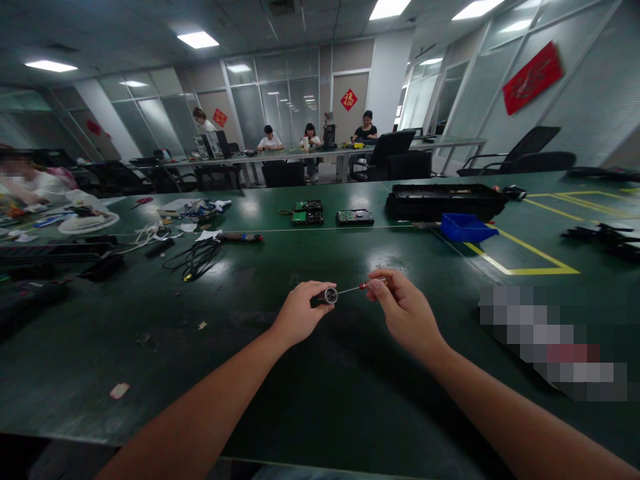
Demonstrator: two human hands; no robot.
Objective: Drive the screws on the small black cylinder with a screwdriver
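Between the thumb and fingers of my left hand is a small dark cylindrical part with a silvery round rim, its open end turned to the right. My right hand grips the red and clear handle of a screwdriver. The thin metal shaft points left, and its tip is at the part's rim or just inside; I cannot tell which. Both hands are above the green table mat. My left fingers hide much of the part's body.
A blue bin stands before a long black housing. Circuit-board drives lie at the back middle. Cables and a rod-like tool are to the left. A blurred-out flat object lies right. Several people sit farther off.
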